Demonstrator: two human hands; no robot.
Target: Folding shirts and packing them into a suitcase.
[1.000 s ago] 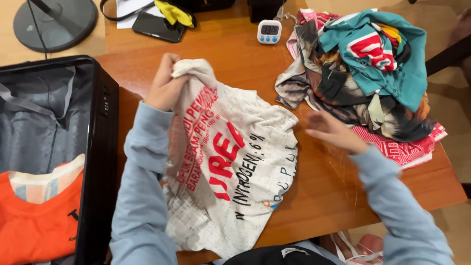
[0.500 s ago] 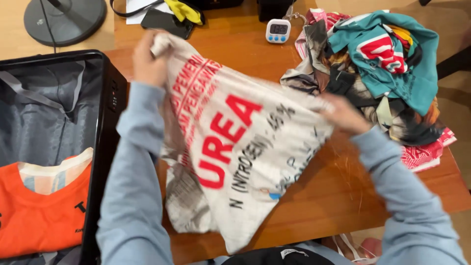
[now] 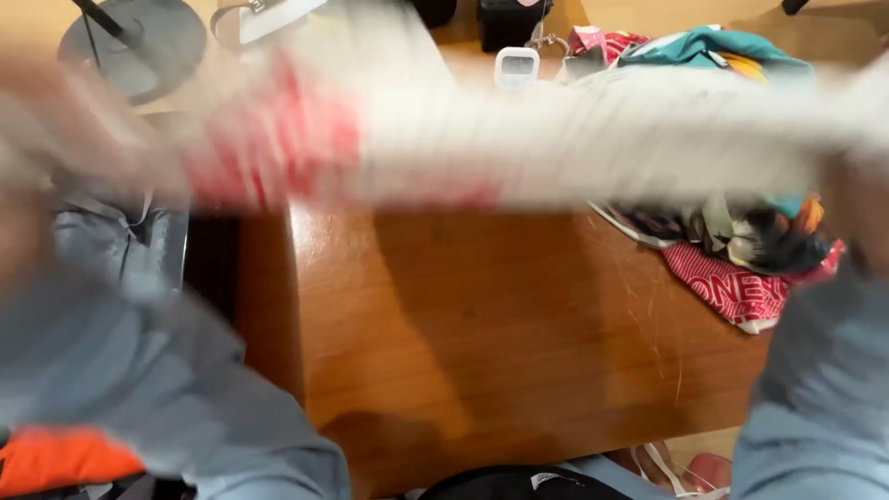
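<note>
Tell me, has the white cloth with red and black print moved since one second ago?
Yes. The white printed cloth left the brown wooden table; both hands hold it up, stretched and blurred.

A blurred white cloth with red print, matt and soft-looking, is stretched above a wooden table whose orange-brown top is polished to a sheen and marked with fine scratches. At the table's right end lies a heap of printed fabrics in teal, red and black. At its far edge stands a small white plastic timer. Pale blue knit sleeves frame the near side.
</note>
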